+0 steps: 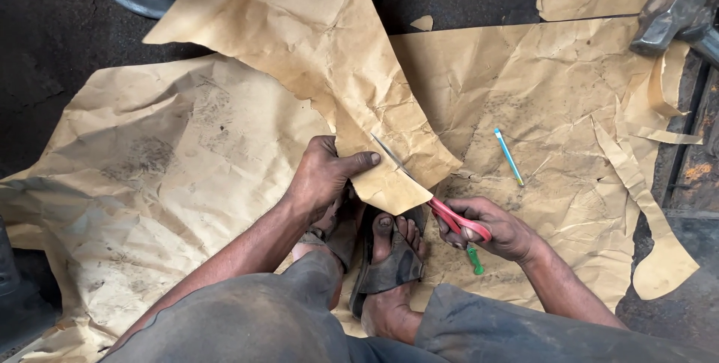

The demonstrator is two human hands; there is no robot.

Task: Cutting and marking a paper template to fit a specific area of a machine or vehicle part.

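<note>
My left hand [323, 176] pinches a crumpled piece of brown paper [314, 49] and holds it lifted off the floor. In my right hand [494, 230] are red-handled scissors [431, 198], their blades open across the lower edge of that lifted paper. A large brown paper sheet [172, 176] lies spread on the dark floor under everything. My feet in dark sandals [386, 266] rest on the sheet between my hands.
A blue-and-white pen [508, 156] lies on the sheet to the right. A green object [475, 260] pokes out below my right hand. A metal hammer head [674, 7] sits at the top right. Cut paper strips [659, 258] curl along the right edge.
</note>
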